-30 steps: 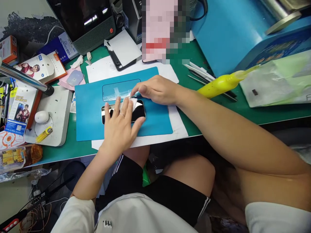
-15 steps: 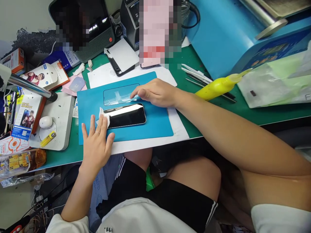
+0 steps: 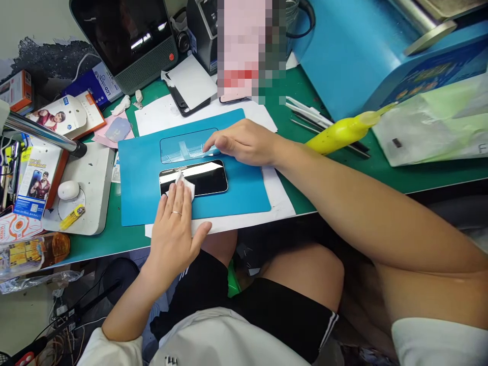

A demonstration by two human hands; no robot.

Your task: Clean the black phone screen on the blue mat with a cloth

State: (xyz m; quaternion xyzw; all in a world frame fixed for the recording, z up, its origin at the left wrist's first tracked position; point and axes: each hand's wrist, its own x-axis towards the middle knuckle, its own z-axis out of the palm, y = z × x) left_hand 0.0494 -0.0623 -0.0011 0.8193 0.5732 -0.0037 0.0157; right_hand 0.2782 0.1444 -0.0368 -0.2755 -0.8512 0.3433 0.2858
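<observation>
A black-screened smartphone (image 3: pixel 208 178) lies face up on a blue mat (image 3: pixel 141 152). My left hand (image 3: pixel 173 223), its fingers stretched out flat, presses a small white wipe (image 3: pixel 189 186) onto the left part of the screen. The fingertips partly cover the wipe. Just beyond the phone lies a clear, dark-edged glass screen protector (image 3: pixel 171 147). My right hand (image 3: pixel 247 142) rests over its right end, index finger extended and thumb apart from it; the other fingers are mostly hidden. I see nothing held in the right hand.
To the right lie a yellow squeeze bottle (image 3: pixel 339 133), thin tools (image 3: pixel 312 114) and a blue machine (image 3: pixel 343 61). A phone with a white sheet (image 3: pixel 192 84) lies behind the mat. On the left are a lamp base (image 3: pixel 91 188), a yellow lighter (image 3: pixel 72 217) and several boxes (image 3: pixel 36 178).
My left hand has slid right with the wipe, from the phone's left end onto its screen. My right hand stays at the screen protector. The view has shifted slightly.
</observation>
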